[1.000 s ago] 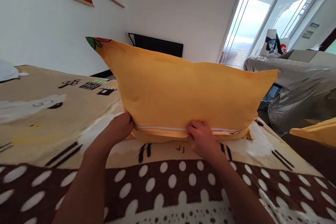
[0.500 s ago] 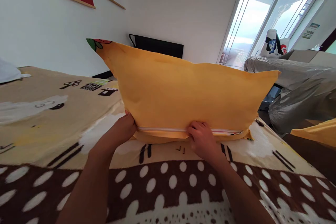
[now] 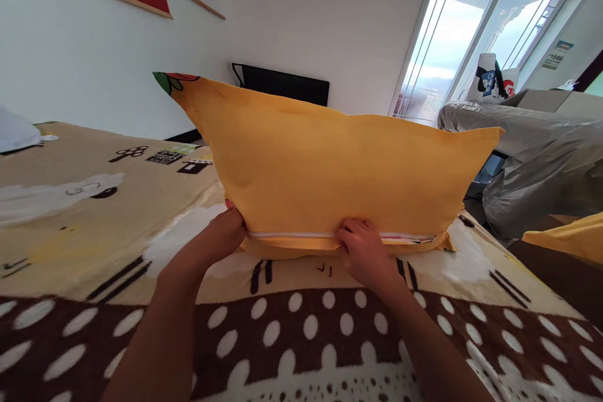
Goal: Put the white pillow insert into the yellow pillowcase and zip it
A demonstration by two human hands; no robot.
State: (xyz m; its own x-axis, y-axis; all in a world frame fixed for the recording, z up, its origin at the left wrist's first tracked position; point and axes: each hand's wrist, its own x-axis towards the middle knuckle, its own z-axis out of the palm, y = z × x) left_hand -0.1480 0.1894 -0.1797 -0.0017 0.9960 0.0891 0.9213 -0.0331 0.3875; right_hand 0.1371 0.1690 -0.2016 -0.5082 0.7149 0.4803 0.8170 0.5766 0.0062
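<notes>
A plump yellow-orange pillow (image 3: 339,169) stands on its long edge on the bed, with a green and red printed patch at its upper left corner. Along its lower edge runs a pale zipper (image 3: 287,235). My left hand (image 3: 228,229) is closed on the pillow's lower left corner, at the zipper's left end. Near the middle of the zipper, my right hand (image 3: 362,248) pinches the seam with curled fingers; the zipper pull is hidden. To the right of that hand the seam gapes slightly, showing a white and pink strip.
A patterned blanket (image 3: 301,345) covers the bed. Another yellow cloth corner (image 3: 570,235) juts in at right, near plastic-covered furniture (image 3: 541,132). Behind the pillow are a black panel (image 3: 287,83) and a glass door (image 3: 452,38). Something white (image 3: 16,129) lies at far left.
The view has shifted very slightly. Both hands keep their places on the pillow, and the zipper looks the same.
</notes>
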